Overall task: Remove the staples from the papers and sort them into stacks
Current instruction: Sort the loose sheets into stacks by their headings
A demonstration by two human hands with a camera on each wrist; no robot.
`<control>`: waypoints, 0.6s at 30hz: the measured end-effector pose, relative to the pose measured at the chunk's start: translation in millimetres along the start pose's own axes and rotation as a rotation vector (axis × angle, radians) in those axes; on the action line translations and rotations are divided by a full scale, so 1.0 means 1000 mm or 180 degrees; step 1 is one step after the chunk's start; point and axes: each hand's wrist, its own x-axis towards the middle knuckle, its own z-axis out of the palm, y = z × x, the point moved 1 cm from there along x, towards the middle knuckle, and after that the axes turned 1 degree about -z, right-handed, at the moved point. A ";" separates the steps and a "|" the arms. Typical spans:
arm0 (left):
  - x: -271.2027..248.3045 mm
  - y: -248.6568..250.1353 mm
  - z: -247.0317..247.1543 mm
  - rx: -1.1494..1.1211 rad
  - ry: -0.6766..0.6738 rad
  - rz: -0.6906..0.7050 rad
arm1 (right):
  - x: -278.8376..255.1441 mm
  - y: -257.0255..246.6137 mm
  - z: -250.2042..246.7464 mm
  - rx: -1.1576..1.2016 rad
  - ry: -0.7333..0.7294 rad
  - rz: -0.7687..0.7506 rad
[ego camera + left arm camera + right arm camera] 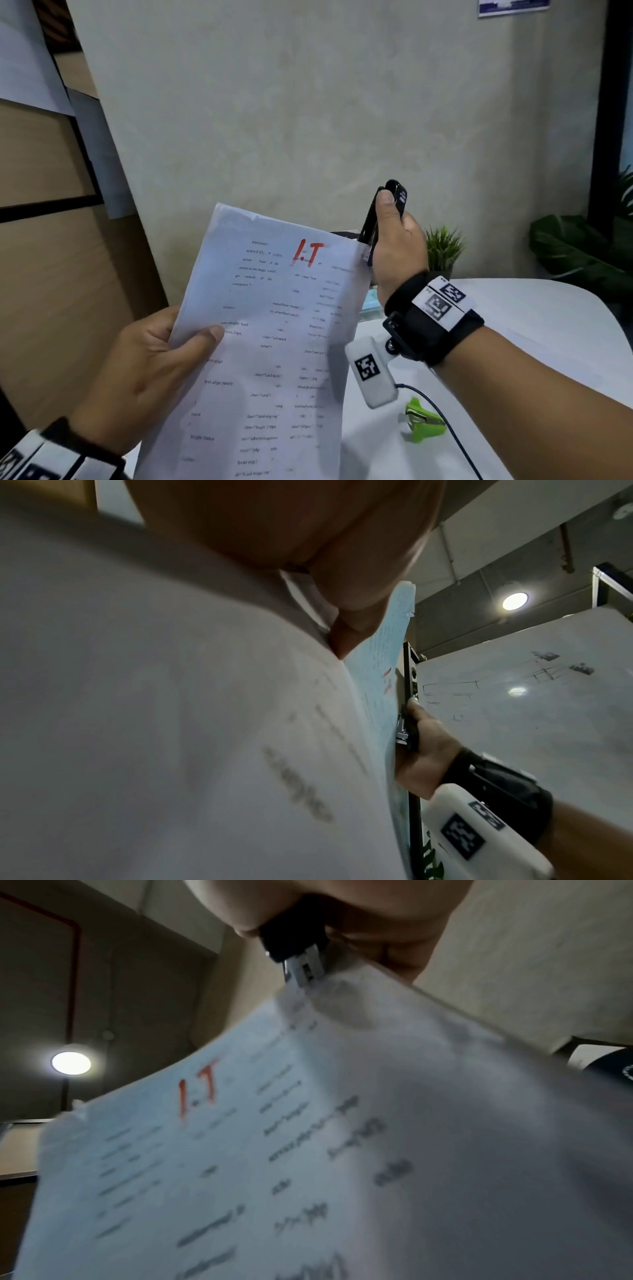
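A stapled set of printed papers (267,342), marked "I.T" in red, is held up in front of me. My left hand (161,363) grips its left edge, thumb on the front and fingers behind. My right hand (394,222) grips a black stapler (373,219), thumb pressing near its upper end. The stapler's metal nose (304,969) sits on the papers' (342,1150) top right corner. In the left wrist view the papers (205,723) fill most of the frame, with the stapler (405,731) at their far edge. A green staple remover (423,425) lies on the table.
The white round-edged table (531,325) lies below my right arm, with a black cable running across it. A small potted plant (443,250) stands at its back edge, with larger leafy plants (582,250) further right. A wooden cabinet stands at left.
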 end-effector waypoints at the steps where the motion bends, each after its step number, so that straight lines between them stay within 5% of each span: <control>1: -0.001 0.001 0.003 -0.0025 -0.0020 0.0008 | 0.002 0.002 0.001 -0.0150 0.0058 0.0005; 4: -0.003 0.001 0.010 -0.0036 -0.0071 -0.0023 | 0.006 0.007 0.002 -0.0444 0.0106 0.0093; 6: -0.003 -0.005 0.012 -0.0056 -0.0111 -0.0143 | 0.008 0.010 0.002 -0.0485 -0.0031 0.0565; 9: 0.004 -0.024 0.008 -0.0176 0.0009 -0.0430 | 0.005 0.014 -0.002 -0.0188 -0.0746 0.1514; 11: 0.010 -0.040 0.000 -0.0383 0.0227 -0.0691 | 0.006 0.034 -0.009 -0.0634 -0.1185 0.1998; 13: 0.017 -0.057 -0.012 -0.0752 0.0402 -0.0986 | 0.008 0.056 -0.016 -0.1729 -0.1583 0.2174; 16: 0.023 -0.087 -0.031 -0.1215 0.0667 -0.1424 | 0.010 0.090 -0.017 -0.4541 -0.2805 0.1517; 18: 0.024 -0.102 -0.039 -0.1305 0.0781 -0.1663 | 0.005 0.113 -0.014 -0.5449 -0.3293 0.0981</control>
